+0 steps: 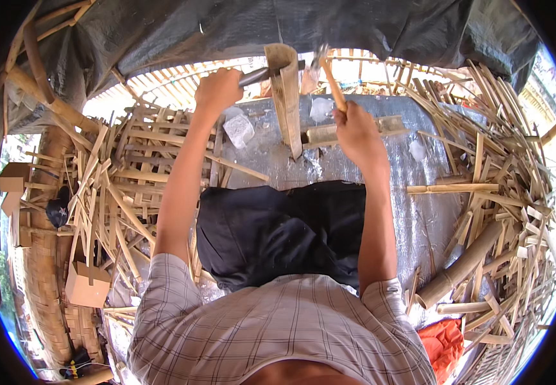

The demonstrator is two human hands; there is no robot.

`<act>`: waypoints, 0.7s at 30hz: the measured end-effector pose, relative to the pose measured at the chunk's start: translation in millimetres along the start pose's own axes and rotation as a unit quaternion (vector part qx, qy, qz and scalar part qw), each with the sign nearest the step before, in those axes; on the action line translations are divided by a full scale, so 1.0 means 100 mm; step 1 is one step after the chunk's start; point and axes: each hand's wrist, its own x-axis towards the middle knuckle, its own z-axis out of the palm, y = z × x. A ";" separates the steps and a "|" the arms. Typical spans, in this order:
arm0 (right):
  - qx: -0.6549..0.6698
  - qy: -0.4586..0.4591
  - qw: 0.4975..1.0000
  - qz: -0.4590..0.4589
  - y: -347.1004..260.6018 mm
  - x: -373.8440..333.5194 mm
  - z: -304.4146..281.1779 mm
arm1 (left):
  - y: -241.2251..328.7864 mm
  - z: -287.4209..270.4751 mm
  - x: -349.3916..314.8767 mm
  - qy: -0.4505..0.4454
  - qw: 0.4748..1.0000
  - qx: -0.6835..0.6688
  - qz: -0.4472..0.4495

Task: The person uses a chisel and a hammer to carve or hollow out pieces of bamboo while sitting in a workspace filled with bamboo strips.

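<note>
My left hand is closed round the handle end of a dark-bladed knife. The blade passes into an upright split bamboo piece, and a bit of dark metal shows past its right side. The bamboo's lower end rests on the grey sheet-covered surface. To the right, my right hand grips the wooden handle of a hammer. Its metal head is raised beside the bamboo's top, slightly blurred and apart from it. Another split bamboo length lies behind my right hand.
Bamboo strips are heaped along the right, near a thick bamboo pole. More slats lie at left. A whitish block sits near the knife. Cardboard boxes hang left; a black tarp drapes across the far side.
</note>
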 end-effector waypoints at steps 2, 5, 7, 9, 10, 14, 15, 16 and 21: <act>0.032 0.068 0.997 -0.007 -0.41 -0.09 -0.25 | 0.08 -0.03 -0.10 0.021 1.000 0.018 -0.003; 0.114 0.141 0.983 -0.029 -0.94 -0.03 -0.58 | 0.16 -0.04 -0.13 0.025 0.999 0.021 0.015; 0.178 0.201 0.962 -0.049 -0.83 0.06 -0.36 | 0.15 -0.03 -0.10 0.035 0.999 0.021 0.025; 0.153 0.193 0.968 -0.047 -0.51 0.01 -0.06 | 0.15 0.02 -0.05 0.039 0.999 0.012 0.032; 0.104 0.152 0.982 -0.037 -0.24 -0.07 0.13 | 0.19 -0.01 -0.04 0.019 0.999 0.020 0.018; 0.005 0.092 0.991 -0.100 0.45 -0.22 0.34 | 0.18 0.02 0.03 0.044 0.999 0.004 -0.006; 0.021 0.078 0.994 -0.078 0.31 -0.19 0.23 | 0.12 -0.02 0.07 0.039 0.999 0.010 -0.008; 0.039 0.058 0.996 -0.054 0.05 -0.20 0.04 | 0.03 0.00 0.05 0.028 0.999 0.016 -0.012; 0.156 0.151 0.975 -0.054 -0.83 -0.03 -0.57 | 0.08 0.05 0.02 0.019 0.999 0.031 0.005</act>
